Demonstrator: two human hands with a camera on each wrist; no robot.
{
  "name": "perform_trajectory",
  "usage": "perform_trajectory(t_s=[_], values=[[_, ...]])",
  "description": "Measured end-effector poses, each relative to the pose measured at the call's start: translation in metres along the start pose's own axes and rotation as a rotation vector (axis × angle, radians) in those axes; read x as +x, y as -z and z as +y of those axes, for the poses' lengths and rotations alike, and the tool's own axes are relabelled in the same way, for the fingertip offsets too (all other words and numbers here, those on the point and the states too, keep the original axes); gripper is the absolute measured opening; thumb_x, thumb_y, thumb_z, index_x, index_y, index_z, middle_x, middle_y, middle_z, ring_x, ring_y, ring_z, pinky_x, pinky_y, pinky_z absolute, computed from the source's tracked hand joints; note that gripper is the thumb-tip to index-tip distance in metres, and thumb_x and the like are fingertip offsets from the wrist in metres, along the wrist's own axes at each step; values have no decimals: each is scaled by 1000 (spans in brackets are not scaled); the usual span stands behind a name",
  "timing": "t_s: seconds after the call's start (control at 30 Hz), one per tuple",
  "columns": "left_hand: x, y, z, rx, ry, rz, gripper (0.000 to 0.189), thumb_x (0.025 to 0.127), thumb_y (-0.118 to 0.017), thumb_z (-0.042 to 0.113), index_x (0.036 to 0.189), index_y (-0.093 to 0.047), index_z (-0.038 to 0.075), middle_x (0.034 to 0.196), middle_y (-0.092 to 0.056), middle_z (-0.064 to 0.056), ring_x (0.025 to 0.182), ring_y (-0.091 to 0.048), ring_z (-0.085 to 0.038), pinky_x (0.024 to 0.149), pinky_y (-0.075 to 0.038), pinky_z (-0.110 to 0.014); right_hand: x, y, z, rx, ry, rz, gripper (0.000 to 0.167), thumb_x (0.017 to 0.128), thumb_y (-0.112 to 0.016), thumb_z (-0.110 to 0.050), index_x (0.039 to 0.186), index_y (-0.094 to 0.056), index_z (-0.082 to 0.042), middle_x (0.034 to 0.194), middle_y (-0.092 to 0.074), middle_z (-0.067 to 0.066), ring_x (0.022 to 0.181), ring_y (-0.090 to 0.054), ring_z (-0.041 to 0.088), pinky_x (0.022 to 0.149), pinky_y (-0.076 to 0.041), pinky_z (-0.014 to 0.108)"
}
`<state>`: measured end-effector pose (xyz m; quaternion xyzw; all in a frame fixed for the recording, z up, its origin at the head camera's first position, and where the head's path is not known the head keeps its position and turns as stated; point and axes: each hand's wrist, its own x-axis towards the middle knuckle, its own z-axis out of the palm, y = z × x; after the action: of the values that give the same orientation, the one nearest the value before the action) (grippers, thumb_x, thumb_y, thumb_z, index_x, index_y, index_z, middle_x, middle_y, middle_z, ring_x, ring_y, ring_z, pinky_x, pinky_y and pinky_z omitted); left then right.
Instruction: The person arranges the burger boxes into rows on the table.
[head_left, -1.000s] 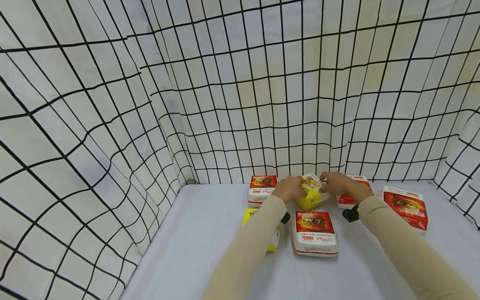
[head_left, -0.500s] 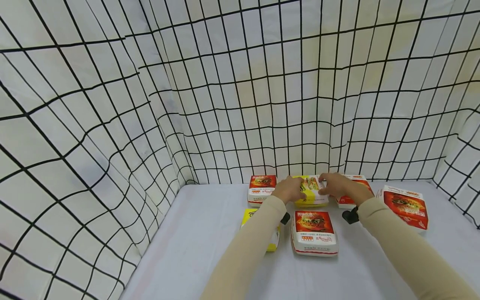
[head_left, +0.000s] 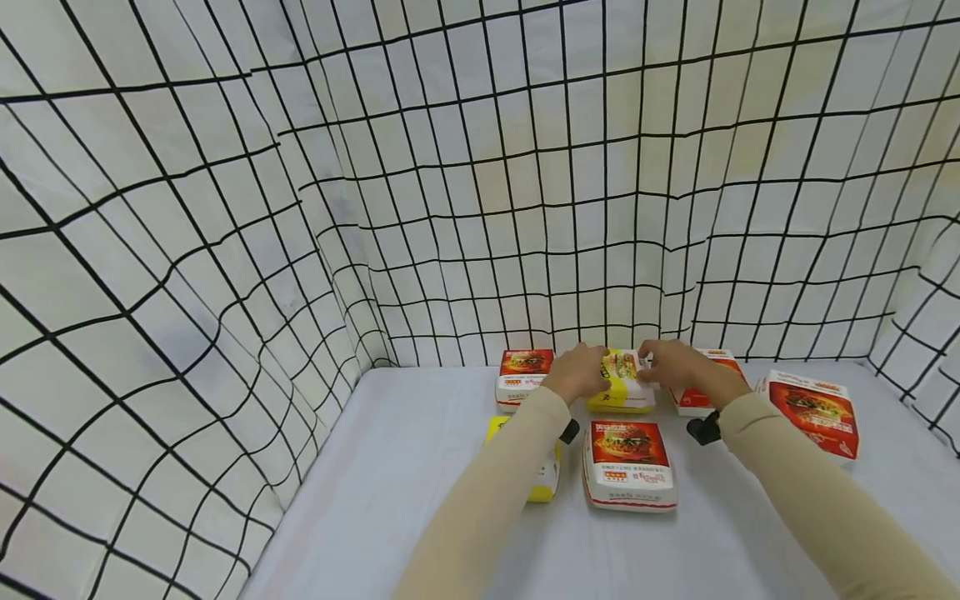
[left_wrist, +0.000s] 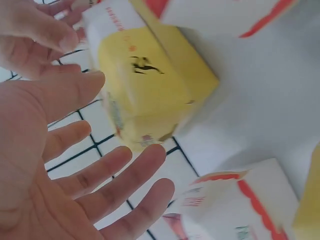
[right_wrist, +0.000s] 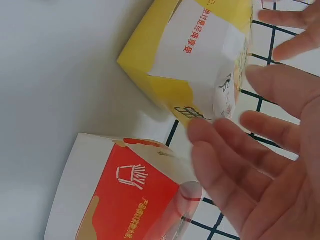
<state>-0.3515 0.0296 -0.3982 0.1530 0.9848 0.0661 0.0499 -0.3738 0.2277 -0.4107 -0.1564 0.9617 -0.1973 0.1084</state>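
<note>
A yellow-and-white paper burger box [head_left: 624,398] sits flat on the table in the back row. My left hand [head_left: 577,373] is at its left side, fingers spread; the left wrist view has the yellow box [left_wrist: 142,70] just past the fingertips. On the other side is my right hand [head_left: 675,368], its fingers loosely bent beside the yellow box [right_wrist: 200,50]; whether a fingertip touches the box I cannot tell. Red-and-white burger boxes flank it: a left one [head_left: 522,379] and a right one [head_left: 699,402], partly behind my right hand.
In front stands another red-and-white box [head_left: 628,467]. A second yellow box [head_left: 545,487] is partly covered by my left sleeve. Further right lies a tilted red box [head_left: 813,417]. Black netting over white cloth [head_left: 480,250] walls the back and sides of the white table [head_left: 390,483].
The yellow box, tilted between both hands a second ago, has come down flat on the table. My hands have loosened from it, the left rising slightly.
</note>
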Motion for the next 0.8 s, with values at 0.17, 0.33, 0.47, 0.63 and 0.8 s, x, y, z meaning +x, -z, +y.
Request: perform_trajectory(t_s=[0.17, 0.33, 0.47, 0.63, 0.8], values=[[-2, 6, 4, 9, -57, 40, 44, 98, -69, 35, 140, -62, 25, 134, -65, 0, 111, -68, -20, 86, -57, -36, 3, 2, -4, -10, 30, 81, 52, 98, -66, -24, 138, -51, 6, 132, -56, 31, 115, -59, 44, 96, -52, 58], [-4, 3, 7, 6, -87, 20, 35, 97, -69, 31, 131, -67, 23, 128, -70, 5, 105, -69, -17, 80, -57, -34, 6, 0, -6, -36, 22, 84, 56, 99, -65, -22, 145, -47, 5, 145, -45, 34, 126, -54, 49, 104, -44, 66], [-5, -1, 8, 14, -88, -5, 35, 96, -70, 33, 130, -68, 25, 128, -71, 7, 108, -68, -16, 81, -57, -33, 9, -2, -4, -34, 37, 54, 59, 99, -64, -21, 147, -45, 6, 144, -45, 36, 126, -53, 49, 106, -42, 67], [-5, -4, 6, 33, -81, -13, 37, 96, -71, 35, 131, -68, 25, 129, -71, 8, 111, -68, -15, 85, -56, -33, 10, -4, -4, -58, 68, 13, 57, 98, -65, -24, 142, -49, 8, 138, -52, 35, 127, -53, 51, 106, -43, 64], [-6, -5, 3, 26, -69, -14, 36, 95, -72, 34, 130, -68, 24, 128, -71, 7, 107, -70, -16, 82, -57, -33, 9, -5, -6, -52, 69, 0, 58, 97, -66, -27, 140, -50, 8, 137, -54, 35, 128, -52, 51, 105, -44, 63]])
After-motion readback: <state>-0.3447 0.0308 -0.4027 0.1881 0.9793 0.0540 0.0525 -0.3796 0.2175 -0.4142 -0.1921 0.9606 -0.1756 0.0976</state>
